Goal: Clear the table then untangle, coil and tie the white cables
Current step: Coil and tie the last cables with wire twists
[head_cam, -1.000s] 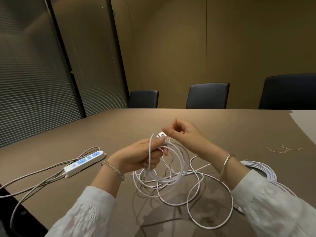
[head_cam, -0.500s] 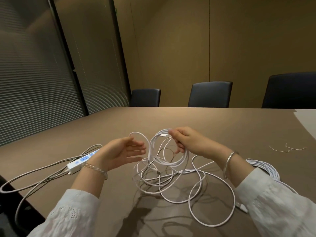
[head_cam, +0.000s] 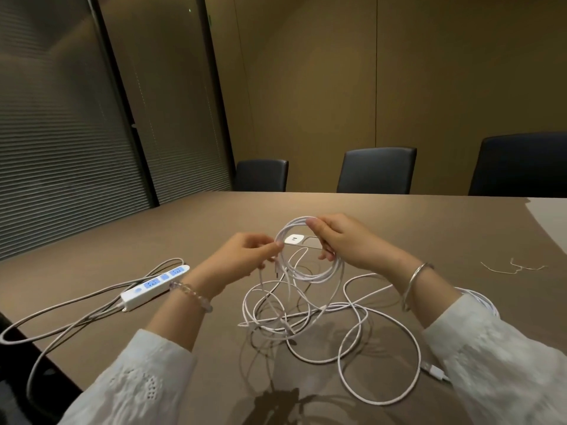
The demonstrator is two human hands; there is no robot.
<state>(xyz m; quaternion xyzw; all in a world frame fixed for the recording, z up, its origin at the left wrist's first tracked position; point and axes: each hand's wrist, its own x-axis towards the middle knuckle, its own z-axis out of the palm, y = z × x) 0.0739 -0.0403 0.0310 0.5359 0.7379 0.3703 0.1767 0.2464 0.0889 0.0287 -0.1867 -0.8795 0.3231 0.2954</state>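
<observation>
Both hands gripping: right hand [head_cam: 343, 240] holding white cable [head_cam: 310, 273] coil, left hand [head_cam: 242, 256] pinching strand. Feeding slack slowly, avoiding tightening tangle [head_cam: 276, 320].

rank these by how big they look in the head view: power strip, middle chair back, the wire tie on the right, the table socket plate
1. middle chair back
2. power strip
3. wire tie and socket plate: too alike to rank; the plate is partly hidden.

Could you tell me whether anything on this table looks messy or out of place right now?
Yes: the white cable sprawls in crossed, tangled loops on the table, only part coiled between the left hand and right hand. Thin loose ties lie apart at far right.
</observation>
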